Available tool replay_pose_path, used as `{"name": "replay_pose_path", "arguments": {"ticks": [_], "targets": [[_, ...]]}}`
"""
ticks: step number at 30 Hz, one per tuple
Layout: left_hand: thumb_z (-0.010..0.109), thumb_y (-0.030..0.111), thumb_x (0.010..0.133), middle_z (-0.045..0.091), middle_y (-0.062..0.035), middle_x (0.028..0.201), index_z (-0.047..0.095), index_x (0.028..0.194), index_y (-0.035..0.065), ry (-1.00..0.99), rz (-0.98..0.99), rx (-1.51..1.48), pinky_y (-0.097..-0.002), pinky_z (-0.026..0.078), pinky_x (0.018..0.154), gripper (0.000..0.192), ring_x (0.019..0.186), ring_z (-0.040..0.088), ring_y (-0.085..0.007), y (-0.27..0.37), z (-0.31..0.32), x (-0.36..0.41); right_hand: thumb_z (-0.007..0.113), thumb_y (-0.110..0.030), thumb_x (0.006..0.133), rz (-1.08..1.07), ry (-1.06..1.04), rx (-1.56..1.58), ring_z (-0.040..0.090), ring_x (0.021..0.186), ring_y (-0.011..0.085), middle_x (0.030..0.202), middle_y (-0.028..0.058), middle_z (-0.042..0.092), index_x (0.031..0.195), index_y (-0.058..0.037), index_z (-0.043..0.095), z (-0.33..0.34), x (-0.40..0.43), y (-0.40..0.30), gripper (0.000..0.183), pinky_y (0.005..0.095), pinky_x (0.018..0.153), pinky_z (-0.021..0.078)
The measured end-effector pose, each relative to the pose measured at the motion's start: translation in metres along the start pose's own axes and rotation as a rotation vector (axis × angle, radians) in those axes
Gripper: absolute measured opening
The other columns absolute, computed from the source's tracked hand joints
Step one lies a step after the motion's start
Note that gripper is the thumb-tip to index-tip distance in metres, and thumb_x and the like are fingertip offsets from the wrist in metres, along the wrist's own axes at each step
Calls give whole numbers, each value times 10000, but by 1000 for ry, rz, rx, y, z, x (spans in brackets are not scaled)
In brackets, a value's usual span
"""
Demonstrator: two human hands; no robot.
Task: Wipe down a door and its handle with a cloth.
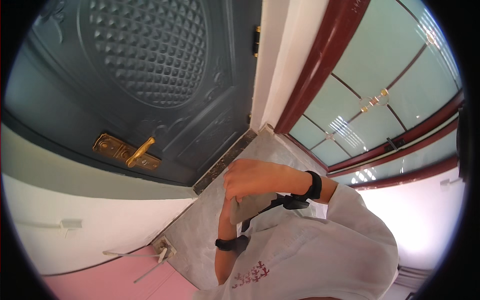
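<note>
In front of my chest, my right hand (252, 179) is curled, with its fingers at the upper edge of a flat grey-beige piece (250, 208) with a rounded corner. Its material is hard to tell. My left hand (226, 213) reaches up behind it from below, mostly covered by my right hand, so its fingers are hidden. A black band (314, 185) circles my right wrist, and another black band (231, 244) is on my left forearm. Next to the flat piece, a black strap (272, 204) lies against my light shirt (311, 251).
A dark grey-blue panelled door (225, 93) with a brass lever handle (140, 152) stands at the left. To the right is a red-framed frosted-glass door (360, 93). Grey floor (195, 232) lies between. Cables stick out of a wall box (164, 247) at lower left.
</note>
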State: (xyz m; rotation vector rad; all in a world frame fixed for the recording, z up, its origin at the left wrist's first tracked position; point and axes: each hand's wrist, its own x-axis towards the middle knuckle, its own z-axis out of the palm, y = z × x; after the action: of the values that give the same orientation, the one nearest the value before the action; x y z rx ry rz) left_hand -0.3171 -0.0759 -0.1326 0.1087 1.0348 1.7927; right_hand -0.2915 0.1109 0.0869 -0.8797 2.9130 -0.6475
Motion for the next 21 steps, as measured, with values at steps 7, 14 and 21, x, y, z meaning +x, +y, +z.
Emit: {"name": "replay_pose_path", "arguments": {"ticks": [7,14,21], "targets": [[522,525,990,610,-24,1186,552,1272,85,-117,-250,-179,-332,529,848,523,1036,611,-167,-99,-89,46,713,-181,648,29,81,-116,656,742,257,664,32,672,647,-92,722,48,-25,12,90,371,712,502],[573,507,948,580,-99,1345,516,1341,82,59,-233,-297,-467,518,981,581,1196,592,-273,-21,63,60,705,-230,618,-22,11,-356,618,917,190,749,-24,664,667,-166,715,63,-22,44,81,327,864,462],[567,479,960,560,-113,1369,498,1367,74,192,-2,-360,-475,469,1031,578,1233,558,-286,-6,90,128,695,-190,642,-192,35,-306,569,1037,168,850,-36,643,689,-182,690,21,-49,103,47,308,966,435]]}}
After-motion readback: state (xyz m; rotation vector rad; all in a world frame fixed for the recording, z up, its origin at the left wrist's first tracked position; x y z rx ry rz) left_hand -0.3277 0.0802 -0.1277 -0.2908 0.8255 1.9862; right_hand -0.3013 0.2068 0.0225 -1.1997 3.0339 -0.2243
